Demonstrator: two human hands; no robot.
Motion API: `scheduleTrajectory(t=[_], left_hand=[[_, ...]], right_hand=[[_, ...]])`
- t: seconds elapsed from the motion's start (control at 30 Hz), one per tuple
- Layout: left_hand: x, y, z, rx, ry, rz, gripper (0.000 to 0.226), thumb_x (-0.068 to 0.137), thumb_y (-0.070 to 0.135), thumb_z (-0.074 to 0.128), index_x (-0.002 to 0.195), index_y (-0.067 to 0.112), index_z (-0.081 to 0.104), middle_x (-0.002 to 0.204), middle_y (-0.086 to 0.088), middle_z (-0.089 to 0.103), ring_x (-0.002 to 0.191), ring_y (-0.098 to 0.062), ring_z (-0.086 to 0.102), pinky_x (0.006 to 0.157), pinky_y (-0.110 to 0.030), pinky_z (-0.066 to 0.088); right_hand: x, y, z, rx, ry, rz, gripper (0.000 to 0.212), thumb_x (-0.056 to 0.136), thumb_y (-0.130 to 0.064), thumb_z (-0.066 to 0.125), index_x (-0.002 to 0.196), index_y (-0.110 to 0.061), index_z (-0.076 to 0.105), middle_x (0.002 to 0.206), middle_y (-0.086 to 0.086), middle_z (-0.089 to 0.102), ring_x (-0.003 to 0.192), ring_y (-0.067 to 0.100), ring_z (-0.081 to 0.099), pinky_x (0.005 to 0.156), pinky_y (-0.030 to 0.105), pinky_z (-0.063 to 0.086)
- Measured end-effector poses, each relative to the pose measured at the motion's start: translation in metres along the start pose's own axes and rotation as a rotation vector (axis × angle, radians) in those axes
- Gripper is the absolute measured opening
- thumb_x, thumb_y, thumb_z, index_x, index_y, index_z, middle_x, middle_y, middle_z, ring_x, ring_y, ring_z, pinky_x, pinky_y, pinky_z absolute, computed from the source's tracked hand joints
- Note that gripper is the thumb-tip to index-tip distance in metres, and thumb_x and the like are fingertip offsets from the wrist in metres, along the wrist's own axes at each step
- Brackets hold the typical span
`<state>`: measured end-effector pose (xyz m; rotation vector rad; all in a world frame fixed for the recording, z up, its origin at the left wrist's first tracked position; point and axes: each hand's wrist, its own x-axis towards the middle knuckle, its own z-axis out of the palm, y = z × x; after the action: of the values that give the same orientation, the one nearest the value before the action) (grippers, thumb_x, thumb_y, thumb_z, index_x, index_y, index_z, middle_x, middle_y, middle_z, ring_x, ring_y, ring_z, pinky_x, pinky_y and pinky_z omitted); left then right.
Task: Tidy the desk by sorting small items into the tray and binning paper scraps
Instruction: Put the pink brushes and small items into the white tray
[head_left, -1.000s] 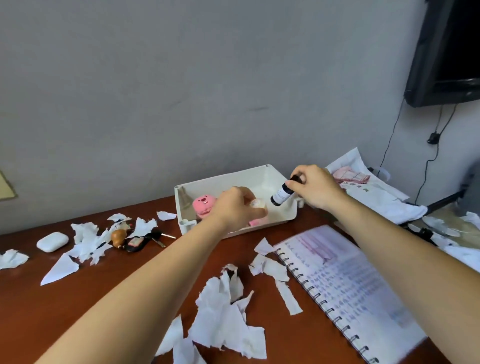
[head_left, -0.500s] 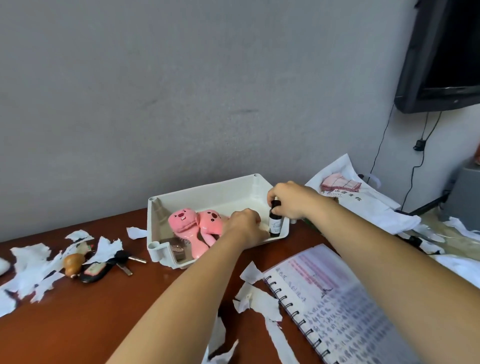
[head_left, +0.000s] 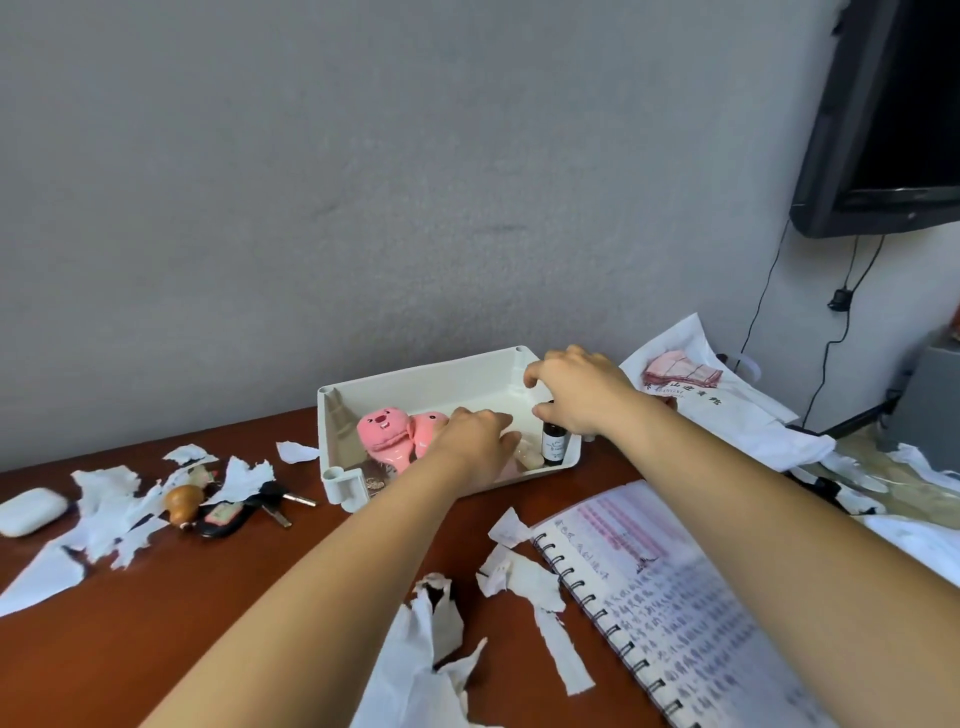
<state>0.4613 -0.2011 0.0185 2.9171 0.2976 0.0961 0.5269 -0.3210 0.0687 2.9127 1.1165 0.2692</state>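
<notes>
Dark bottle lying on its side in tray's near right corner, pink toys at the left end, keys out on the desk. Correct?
No: the head view shows the dark bottle standing upright, not on its side. Rest holds: tray's near right corner, pink toys at its left end, keys out on the desk.

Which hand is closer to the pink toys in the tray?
Left. The left hand lies right beside the pink toys; the right hand is farther right, above the dark bottle.
</notes>
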Motion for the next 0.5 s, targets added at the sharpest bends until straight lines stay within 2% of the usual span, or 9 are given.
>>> scheduleTrajectory(t=[0.1, 0.23, 0.3, 0.4, 0.5], left_hand=[[-0.018, -0.005, -0.016, 0.052, 0.035, 0.059, 0.042, 0.1, 0.035, 0.034, 0.134, 0.015, 0.048, 0.134, -0.013, 0.054, 0.129, -0.031, 0.039, 0.1, -0.04, 0.035], [-0.051, -0.019, -0.028, 0.012, -0.003, 0.105, 0.041, 0.097, 0.033, 0.042, 0.129, 0.008, 0.052, 0.131, -0.013, 0.057, 0.119, -0.031, 0.052, 0.099, -0.039, 0.043], [-0.071, -0.029, -0.03, -0.013, -0.021, 0.116, 0.038, 0.097, 0.03, 0.045, 0.126, 0.007, 0.055, 0.126, -0.01, 0.059, 0.114, -0.03, 0.055, 0.094, -0.034, 0.045], [-0.107, -0.05, -0.025, -0.033, 0.02, 0.108, 0.028, 0.095, 0.028, 0.048, 0.11, 0.009, 0.061, 0.108, -0.008, 0.064, 0.1, -0.028, 0.059, 0.081, -0.031, 0.047], [-0.143, -0.074, -0.01, -0.021, 0.038, 0.037, 0.029, 0.094, 0.034, 0.049, 0.115, 0.016, 0.059, 0.111, -0.003, 0.065, 0.096, -0.02, 0.061, 0.084, -0.037, 0.053]], right_hand=[[-0.011, -0.01, -0.009, 0.031, 0.048, -0.029, 0.038, 0.092, -0.029, 0.053, 0.13, -0.022, 0.051, 0.14, 0.006, 0.047, 0.13, 0.026, 0.038, 0.1, 0.038, 0.036], [-0.031, -0.028, -0.01, 0.126, 0.015, -0.062, 0.033, 0.091, -0.028, 0.055, 0.124, -0.024, 0.055, 0.131, 0.002, 0.054, 0.124, 0.024, 0.046, 0.093, 0.036, 0.042], [-0.041, -0.04, -0.004, 0.177, -0.02, -0.08, 0.028, 0.089, -0.028, 0.056, 0.118, -0.027, 0.06, 0.122, 0.0, 0.06, 0.115, 0.024, 0.054, 0.09, 0.035, 0.046], [-0.056, -0.061, 0.009, 0.336, -0.109, -0.121, 0.02, 0.088, -0.023, 0.059, 0.106, -0.025, 0.066, 0.098, -0.001, 0.061, 0.097, 0.025, 0.061, 0.085, 0.035, 0.051], [-0.073, -0.079, 0.023, 0.508, -0.237, -0.181, 0.022, 0.088, -0.013, 0.061, 0.108, -0.016, 0.067, 0.083, -0.002, 0.059, 0.079, 0.015, 0.057, 0.072, 0.025, 0.047]])
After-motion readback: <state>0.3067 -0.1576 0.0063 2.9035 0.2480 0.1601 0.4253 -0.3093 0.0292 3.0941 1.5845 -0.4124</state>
